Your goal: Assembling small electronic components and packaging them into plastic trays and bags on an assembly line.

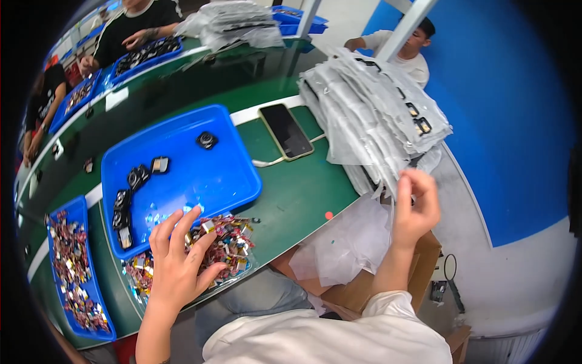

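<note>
My left hand (pixel 177 262) spreads, fingers apart, over the parts (pixel 235 238) at lower left; a light touch suits them. Right of centre, my right hand (pixel 418 209) curls by the stack (pixel 364 112); whether it pinches any, I can't tell.

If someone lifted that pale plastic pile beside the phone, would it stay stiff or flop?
The pale plastic pile would probably flop at its edges, which look thin and rippled. It might also slide apart when pushed, since its many layers lie unevenly stacked.
</note>
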The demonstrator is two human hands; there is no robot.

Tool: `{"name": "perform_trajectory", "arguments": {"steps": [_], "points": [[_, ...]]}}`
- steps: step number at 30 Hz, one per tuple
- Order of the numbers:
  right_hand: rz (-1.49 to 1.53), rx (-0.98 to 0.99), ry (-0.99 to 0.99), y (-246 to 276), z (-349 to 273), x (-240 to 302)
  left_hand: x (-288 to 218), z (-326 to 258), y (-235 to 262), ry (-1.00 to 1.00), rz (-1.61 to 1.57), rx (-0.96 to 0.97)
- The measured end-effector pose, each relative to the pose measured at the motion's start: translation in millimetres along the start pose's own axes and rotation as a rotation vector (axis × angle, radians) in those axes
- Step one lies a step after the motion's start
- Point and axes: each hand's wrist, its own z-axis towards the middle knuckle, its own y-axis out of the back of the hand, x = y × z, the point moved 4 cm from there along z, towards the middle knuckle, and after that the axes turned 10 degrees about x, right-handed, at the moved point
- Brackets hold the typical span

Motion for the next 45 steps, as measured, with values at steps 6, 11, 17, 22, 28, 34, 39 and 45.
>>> {"name": "perform_trajectory", "arguments": {"steps": [6, 11, 17, 22, 28, 34, 39, 45], "points": [[-0.389, 0.054, 0.059, 7.2, 54.9, -66.1, -32.9, 76.3, 18.5, -0.206, -0.263, -0.055], [-0.113, 0.006, -0.092, 8.9, 87.4, -80.2, -85.7, 185.0, 35.7, -0.436, -0.711, -0.094], [0.015, -0.023, -0.111, 9.1, 98.5, -81.7, -129.1, 307.4, 0.4, -0.108, -1.428, 0.215], [-0.168, 0.044, 0.053, 4.0, 78.3, -62.6, -145.0, 327.0, -26.3, 0.320, -1.882, 0.574], [-0.066, 0.026, 0.247, 9.8, 66.8, -56.1, -152.9, 357.5, -48.5, 0.224, -1.808, 0.547], [0.962, -0.168, -0.731, 52.1, 59.7, -148.7, -178.0, 362.1, -39.4, 0.353, -1.942, 0.428], [0.928, -0.102, -0.848, 68.9, 85.1, -190.9, -169.0, 359.6, -32.7, 0.395, -1.987, 0.500], [0.712, -0.048, -0.811, 64.0, 118.4, -210.9, -143.5, 337.7, -20.9, 0.256, -1.699, 0.358]]}}
